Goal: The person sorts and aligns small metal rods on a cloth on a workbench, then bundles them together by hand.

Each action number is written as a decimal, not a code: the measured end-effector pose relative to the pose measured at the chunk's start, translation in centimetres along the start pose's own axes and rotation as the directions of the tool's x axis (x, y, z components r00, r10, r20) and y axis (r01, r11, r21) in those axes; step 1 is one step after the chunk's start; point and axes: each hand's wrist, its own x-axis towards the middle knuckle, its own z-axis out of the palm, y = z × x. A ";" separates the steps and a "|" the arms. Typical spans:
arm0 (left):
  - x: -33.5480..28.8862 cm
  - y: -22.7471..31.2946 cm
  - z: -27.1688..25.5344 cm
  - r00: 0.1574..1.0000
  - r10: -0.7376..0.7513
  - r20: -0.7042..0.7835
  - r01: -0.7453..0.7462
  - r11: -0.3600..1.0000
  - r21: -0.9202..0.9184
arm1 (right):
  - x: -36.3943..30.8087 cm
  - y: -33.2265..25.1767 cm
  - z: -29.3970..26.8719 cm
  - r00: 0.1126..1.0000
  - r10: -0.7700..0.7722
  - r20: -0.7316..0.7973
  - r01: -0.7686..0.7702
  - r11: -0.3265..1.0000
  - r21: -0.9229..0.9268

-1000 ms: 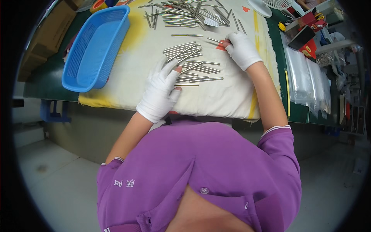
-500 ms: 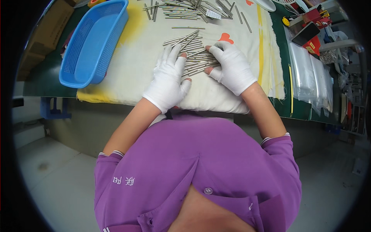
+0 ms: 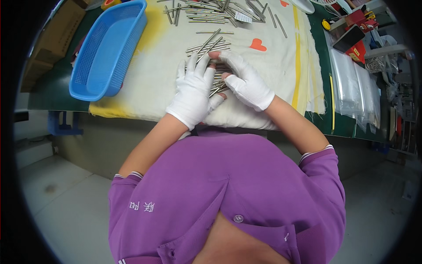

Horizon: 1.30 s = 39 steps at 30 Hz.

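Note:
Short, slender metal rods (image 3: 221,46) lie in a loose pile on the white cloth (image 3: 272,66), partly hidden beneath my hands. My left hand (image 3: 192,94), in a white glove with bare fingertips, rests at the pile's left side with fingers spread and thumb out along its near edge. From the right, my right hand (image 3: 249,83), gloved the same way, cups over the rods, its thumb apart from its curved fingers. Two rods slant across the pile's top, and a single rod (image 3: 214,32) lies just beyond it.
A bigger heap of metal rods (image 3: 209,18) with a small white label (image 3: 243,17) lies farther back. On the left stands a blue plastic basket (image 3: 77,90) beside a cardboard box (image 3: 57,37). Clear plastic bags (image 3: 354,88) and a dark phone-like slab (image 3: 348,38) are at right.
My right hand has moved left and inward over the rods, closer to my left hand. The red heart on the cloth is now uncovered. The upper rods have shifted to a steeper slant.

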 end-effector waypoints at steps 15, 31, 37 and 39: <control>0.0 0.0 -0.7 0.997 0.078 -0.007 -0.078 0.995 -0.056 | 5.5 1.8 -1.3 0.996 0.051 0.078 0.025 0.659 -0.752; 2.7 -2.7 1.1 0.978 -0.193 0.083 0.166 0.952 0.257 | 6.4 5.1 -0.6 0.984 0.030 0.174 0.140 0.467 -0.873; 4.3 -6.2 2.7 0.911 -0.349 -0.218 0.201 0.840 -0.504 | 8.4 6.4 -1.5 0.990 0.094 -0.101 -0.132 0.863 -0.488; 5.5 -7.1 3.0 0.903 -0.363 -0.231 0.207 0.838 -0.505 | 8.9 6.4 -1.0 0.992 0.060 -0.109 -0.106 0.865 -0.490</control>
